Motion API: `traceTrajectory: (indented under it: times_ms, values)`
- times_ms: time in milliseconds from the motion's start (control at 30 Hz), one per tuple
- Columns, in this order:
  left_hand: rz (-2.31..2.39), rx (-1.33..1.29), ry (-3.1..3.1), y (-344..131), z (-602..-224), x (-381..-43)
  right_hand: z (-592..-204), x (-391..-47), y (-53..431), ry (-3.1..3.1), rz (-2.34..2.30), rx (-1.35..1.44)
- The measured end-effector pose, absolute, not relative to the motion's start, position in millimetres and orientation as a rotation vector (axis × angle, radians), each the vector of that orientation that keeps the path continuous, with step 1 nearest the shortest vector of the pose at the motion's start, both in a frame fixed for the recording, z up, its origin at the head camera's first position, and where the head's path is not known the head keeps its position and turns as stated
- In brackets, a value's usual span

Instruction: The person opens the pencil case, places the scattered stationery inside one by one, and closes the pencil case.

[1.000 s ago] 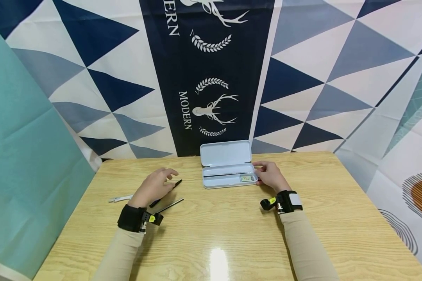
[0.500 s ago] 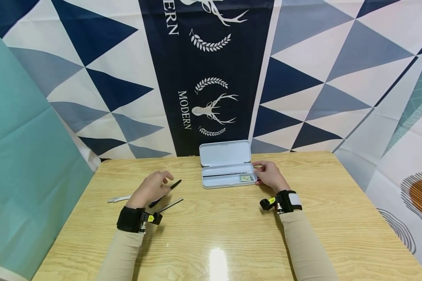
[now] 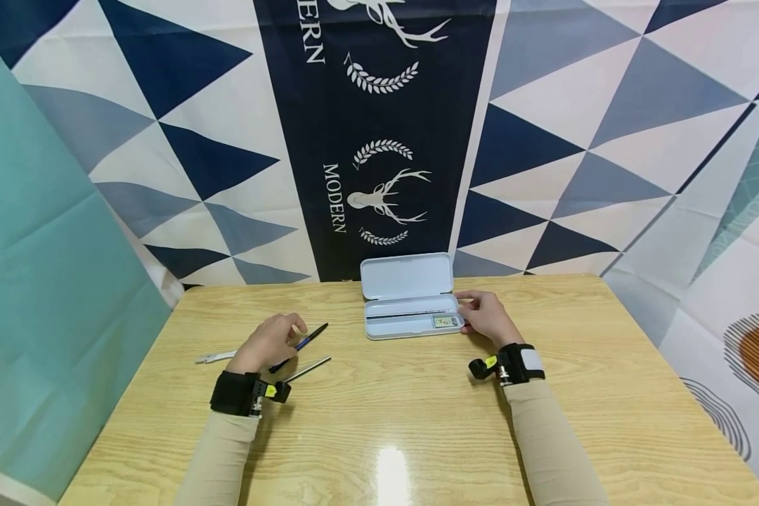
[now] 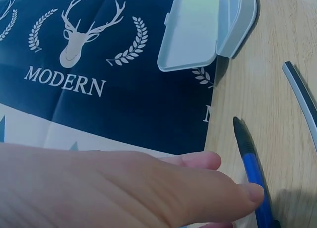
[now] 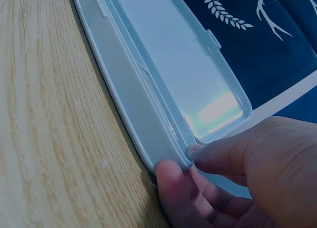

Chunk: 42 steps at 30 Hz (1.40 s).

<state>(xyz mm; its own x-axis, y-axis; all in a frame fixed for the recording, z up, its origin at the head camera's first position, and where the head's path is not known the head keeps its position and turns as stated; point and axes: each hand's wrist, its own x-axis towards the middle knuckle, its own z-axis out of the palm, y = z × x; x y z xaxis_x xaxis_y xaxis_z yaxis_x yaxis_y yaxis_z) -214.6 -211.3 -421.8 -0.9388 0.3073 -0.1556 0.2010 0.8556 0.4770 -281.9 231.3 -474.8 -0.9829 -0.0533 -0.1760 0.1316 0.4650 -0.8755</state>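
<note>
A light blue pencil case (image 3: 407,276) stands with its lid raised at the back of the table. My right hand (image 3: 485,320) holds its right end, thumb at the rim and a finger against the outer wall in the right wrist view. A small rectangular item with a yellow-green label (image 3: 445,321) sits in the case. To the left, my left hand (image 3: 267,344) is over a blue and black pen (image 4: 251,166) that lies on the table. In the left wrist view its thumb tip overlaps the blue barrel, with the other fingers spread apart from the thumb.
A thin silver and dark stick (image 3: 308,369) lies right of the pen, nearer the front. A slim white item (image 3: 215,357) sticks out left of the left hand, partly hidden. Behind the wooden table (image 3: 417,414) hangs a patterned cloth (image 3: 392,119).
My left hand has come down and slightly back toward the pen, baring more of its blue barrel. The right hand and the pencil case have stayed in place.
</note>
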Motion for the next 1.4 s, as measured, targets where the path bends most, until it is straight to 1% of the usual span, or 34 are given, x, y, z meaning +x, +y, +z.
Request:
traceTrajectory:
  times_ms: [300,767,1400]
  values:
    - [0.673,0.404,2.765,-211.6,-426.0,-218.9,-473.6,-282.4,231.6,2.522,-1.537,0.079]
    - [0.671,0.298,2.752,-209.4,-430.9,-218.7,-471.0,-281.8,230.7,2.518,-1.534,0.078]
    - [0.629,0.235,2.751,-207.0,-434.6,-220.4,-475.2,-284.1,232.1,2.503,-1.536,0.083]
